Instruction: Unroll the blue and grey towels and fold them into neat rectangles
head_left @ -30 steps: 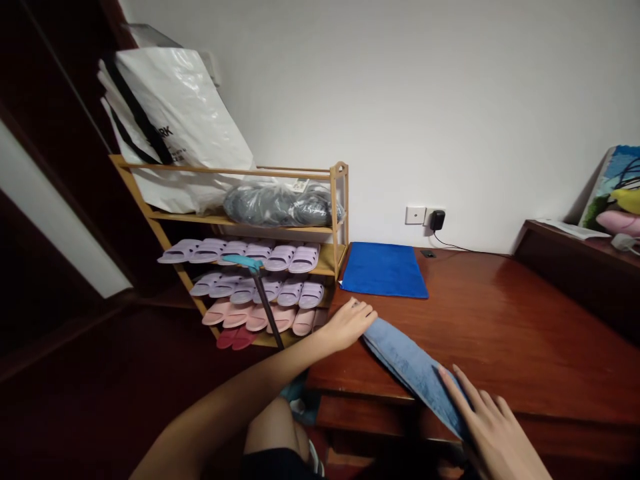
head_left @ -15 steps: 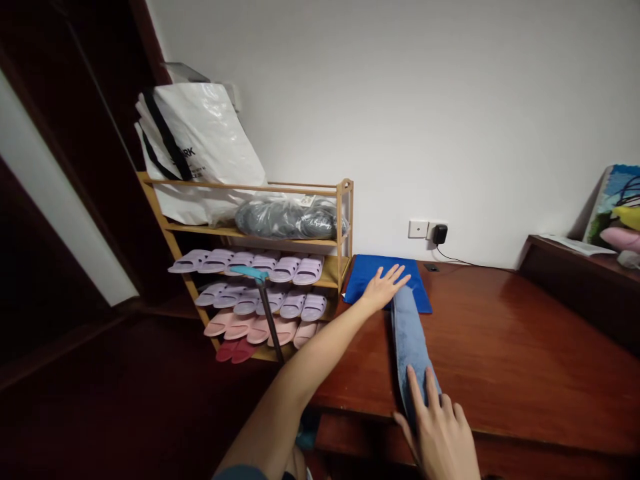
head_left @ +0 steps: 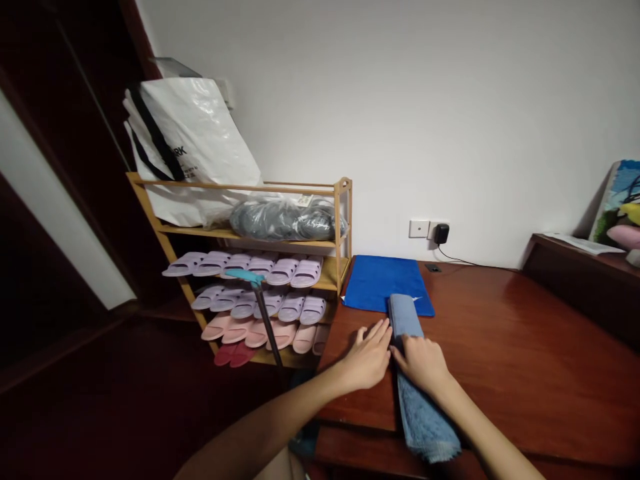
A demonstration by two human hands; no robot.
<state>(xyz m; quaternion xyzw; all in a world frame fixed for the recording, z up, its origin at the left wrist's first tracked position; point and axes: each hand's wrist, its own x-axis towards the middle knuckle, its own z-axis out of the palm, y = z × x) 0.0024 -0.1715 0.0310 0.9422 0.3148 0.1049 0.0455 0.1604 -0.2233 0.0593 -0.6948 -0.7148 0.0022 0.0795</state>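
A blue-grey towel (head_left: 427, 420), folded into a long narrow strip, lies lengthwise on the wooden table. Its far end rests on a bright blue flat fabric piece (head_left: 373, 283), and its frayed near end hangs past the table's front edge. My right hand (head_left: 425, 363) is on top of the towel's middle, fingers curled round its far side and thumb toward the left edge. Beside that left edge, my left hand (head_left: 369, 353) lies with fingers stretched out and fingertips at the towel. It holds nothing.
Left of the table (head_left: 510, 353) stands a wooden shoe rack (head_left: 343, 220) with purple and pink slippers, a white bag (head_left: 200, 133) and a plastic-wrapped grey bundle (head_left: 287, 219). A blue-topped pole (head_left: 267, 320) leans before it. A black plug (head_left: 441, 233) sits in the wall.
My left hand has drawn back from the blue fabric to the towel's left side. My right hand has moved forward from the near end to the middle and curled over the towel.
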